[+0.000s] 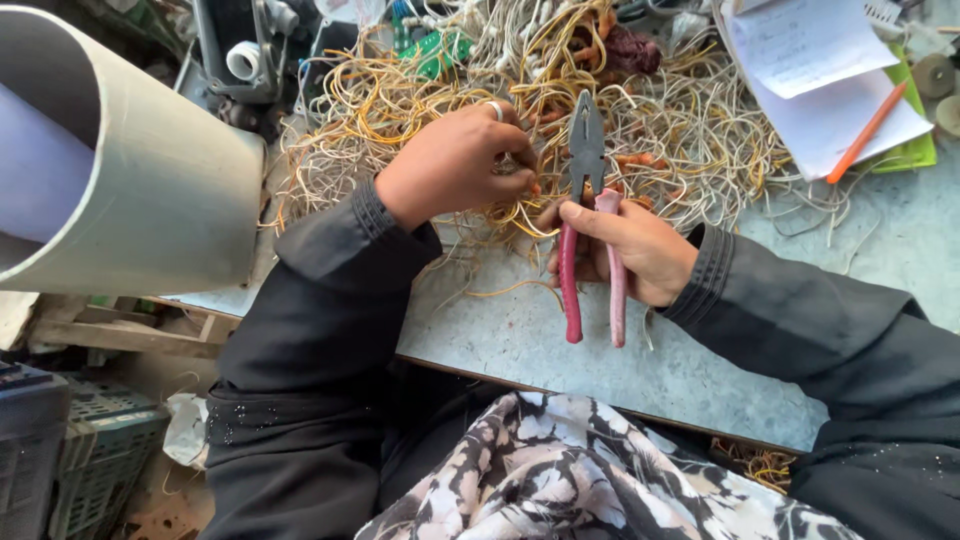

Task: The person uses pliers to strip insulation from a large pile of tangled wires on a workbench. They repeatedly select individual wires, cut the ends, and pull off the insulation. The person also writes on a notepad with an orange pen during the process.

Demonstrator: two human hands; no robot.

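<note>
My right hand [625, 250] grips a pair of pliers [586, 160] with worn red handles, jaws pointing away from me toward a tangled heap of yellow and white wires [650, 130]. My left hand [455, 160], a ring on one finger, pinches a few strands at the near edge of the heap, just left of the pliers' jaws. Both arms wear black sleeves. The fingertips of the left hand are partly buried in the wires.
A wide grey plastic pipe [150, 170] lies at the left. White paper sheets [820, 70] with an orange pencil [866, 132] sit at the far right. The grey worktable [520, 330] edge runs near my lap. Plastic crates [70, 450] stand on the floor, lower left.
</note>
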